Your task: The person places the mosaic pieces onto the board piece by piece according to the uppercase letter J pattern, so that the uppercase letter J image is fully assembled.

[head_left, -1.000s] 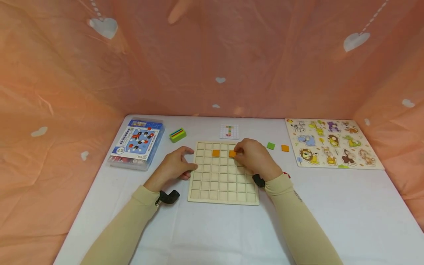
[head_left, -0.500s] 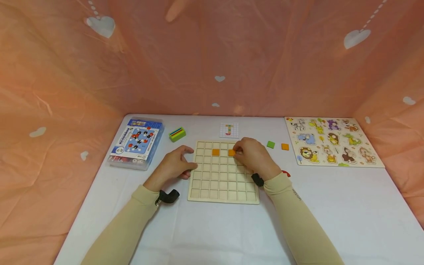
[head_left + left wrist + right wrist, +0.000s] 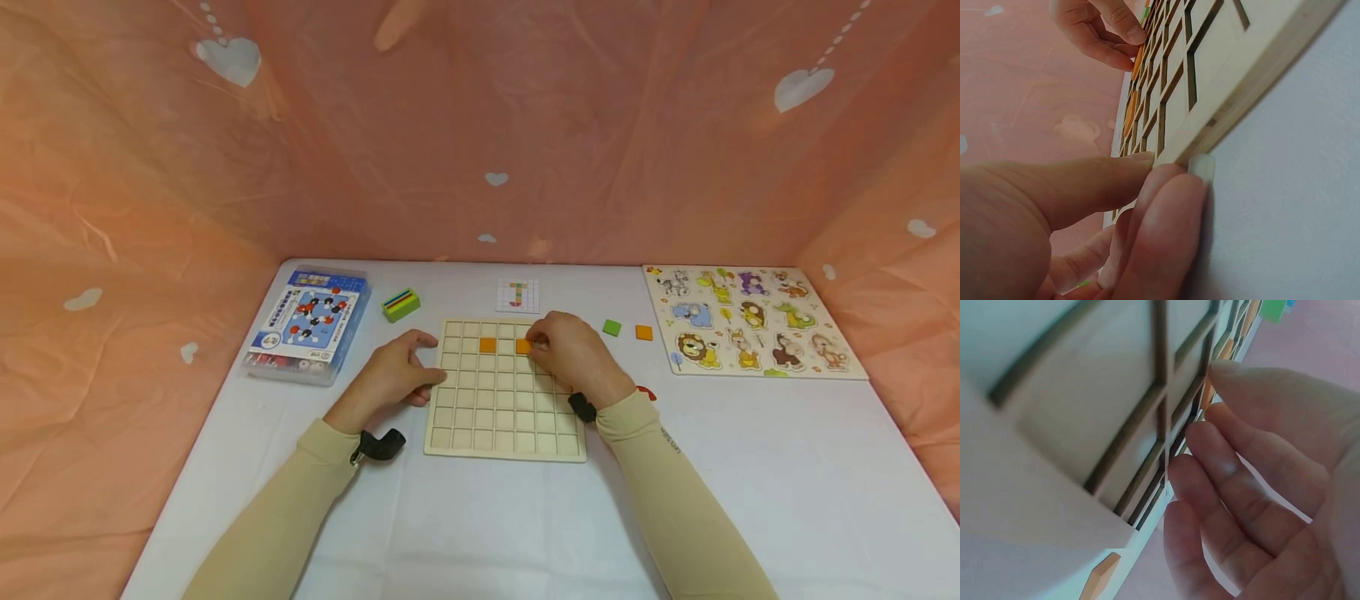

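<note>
A pale wooden grid board lies flat on the white table. My left hand grips its left edge; the left wrist view has the thumb on the top face and curled fingers against the side. Near the board's far right corner, my right hand holds an orange square tile at a cell in the second row, thumb and forefinger on it. Another orange tile sits in the same row, two cells to the left. Part of the held tile is hidden by the fingertips.
Behind the board lies a pattern card. A green tile and a loose orange tile lie to the right, before an animal puzzle board. At left are a green striped block and a plastic case with molecule pictures.
</note>
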